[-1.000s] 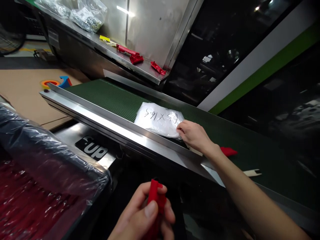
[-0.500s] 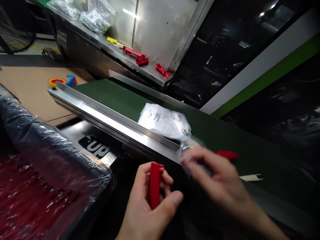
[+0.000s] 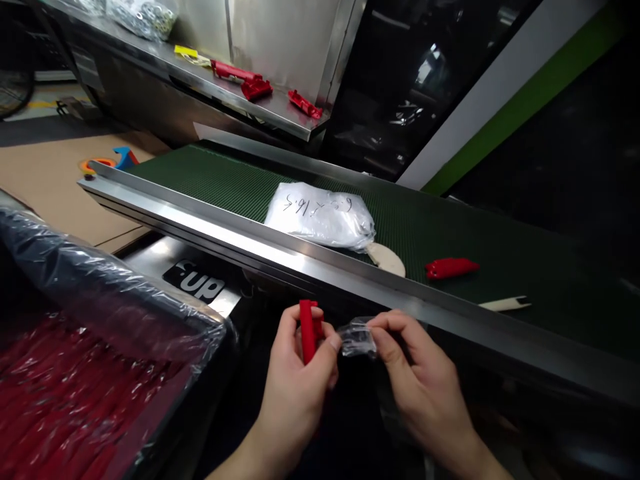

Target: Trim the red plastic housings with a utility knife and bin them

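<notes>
My left hand (image 3: 300, 373) is closed around a red plastic part (image 3: 307, 331), long and narrow, held upright. Pinched between thumb and fingers of my right hand (image 3: 420, 367) is a small clear plastic bag (image 3: 357, 337), whose left end meets my left thumb. Both hands are in front of the conveyor's metal rail (image 3: 320, 270). Beyond the rail, a white plastic pack (image 3: 320, 215) with handwritten figures lies on the green conveyor belt (image 3: 210, 173). A beige curved piece (image 3: 387, 259) pokes out beside the pack. Farther right on the belt lie another red part (image 3: 451, 267) and a pale forked strip (image 3: 504, 304).
At left stands a plastic-lined box (image 3: 115, 267) filled with red bagged items. A metal shelf (image 3: 280, 123) at the back carries several red parts (image 3: 240, 72) and bags of small metal pieces (image 3: 145, 19). A tape dispenser (image 3: 125, 158) rests on cardboard (image 3: 45, 180).
My right hand has come down from beside the white pack to near my left hand, bringing the clear bag with it. The left hand still holds the red part. The view has shifted slightly.
</notes>
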A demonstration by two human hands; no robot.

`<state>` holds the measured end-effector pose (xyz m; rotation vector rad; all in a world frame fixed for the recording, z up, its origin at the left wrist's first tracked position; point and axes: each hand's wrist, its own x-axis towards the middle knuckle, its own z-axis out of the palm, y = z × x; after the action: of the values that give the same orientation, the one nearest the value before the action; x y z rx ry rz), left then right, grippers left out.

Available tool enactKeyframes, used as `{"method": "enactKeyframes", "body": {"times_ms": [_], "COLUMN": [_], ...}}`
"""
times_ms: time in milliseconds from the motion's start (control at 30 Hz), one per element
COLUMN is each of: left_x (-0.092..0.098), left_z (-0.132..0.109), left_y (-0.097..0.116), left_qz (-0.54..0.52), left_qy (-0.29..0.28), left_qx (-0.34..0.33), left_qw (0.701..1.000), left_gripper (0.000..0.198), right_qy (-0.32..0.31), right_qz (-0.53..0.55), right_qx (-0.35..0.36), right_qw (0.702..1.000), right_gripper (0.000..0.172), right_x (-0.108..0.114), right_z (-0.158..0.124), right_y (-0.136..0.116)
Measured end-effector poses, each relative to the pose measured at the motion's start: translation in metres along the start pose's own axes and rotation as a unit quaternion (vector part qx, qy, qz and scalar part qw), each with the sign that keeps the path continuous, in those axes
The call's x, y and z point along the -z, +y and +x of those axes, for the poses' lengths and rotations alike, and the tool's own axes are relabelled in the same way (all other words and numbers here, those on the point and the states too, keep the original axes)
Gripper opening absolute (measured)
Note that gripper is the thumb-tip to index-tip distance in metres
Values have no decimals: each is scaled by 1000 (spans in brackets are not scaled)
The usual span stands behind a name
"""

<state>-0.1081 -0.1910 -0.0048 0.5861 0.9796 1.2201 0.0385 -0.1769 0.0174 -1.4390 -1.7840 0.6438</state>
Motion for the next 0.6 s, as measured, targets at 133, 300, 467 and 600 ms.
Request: {"method": "enactKeyframes", "body": {"times_ms": [133,300,467,600], "left_x": [2,10,14,16], "left_z": [7,4,3,19], "left_y": [0,-10,-21,-20], "left_qz": [55,305,426,378], "left_qy": [47,0,-75,-48], "left_qx": [-33,-168,-191,-106], "left_qw": [997,937,881,918], "left_gripper": [28,37,58,37], "right_qy": [125,-50,-128,75], "right_qz": [13,31,55,9], "right_qx": [-1,29,9,-7], "right_qw": [992,998,990,997], "right_gripper": [9,27,11,7], "right_x": [0,14,26,44], "right_z": [2,9,11,-14], "right_y": [6,-6,-14,-3]}}
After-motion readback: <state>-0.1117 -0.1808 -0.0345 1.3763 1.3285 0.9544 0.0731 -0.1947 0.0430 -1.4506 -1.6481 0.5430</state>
